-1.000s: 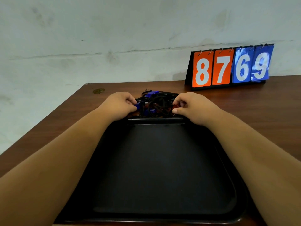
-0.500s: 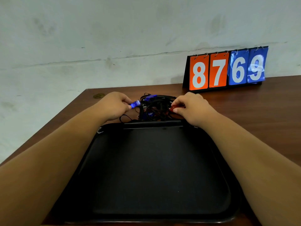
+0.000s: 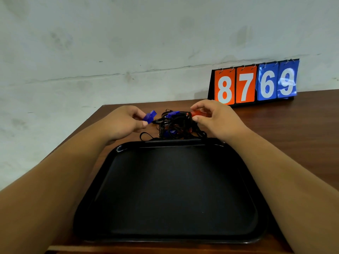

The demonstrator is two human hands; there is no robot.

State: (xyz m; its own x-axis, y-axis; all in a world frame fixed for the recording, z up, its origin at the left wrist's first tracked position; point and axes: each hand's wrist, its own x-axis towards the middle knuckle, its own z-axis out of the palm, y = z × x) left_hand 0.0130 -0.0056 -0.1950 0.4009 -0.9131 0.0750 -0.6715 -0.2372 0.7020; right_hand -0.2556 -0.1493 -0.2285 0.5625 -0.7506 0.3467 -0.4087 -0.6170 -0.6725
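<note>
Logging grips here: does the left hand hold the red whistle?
No, the left hand pinches a blue whistle, while the right hand holds the red whistle.

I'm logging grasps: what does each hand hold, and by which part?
The left hand pinches a blue plastic whistle by its body; the right hand pinches a red plastic whistle likewise.
</note>
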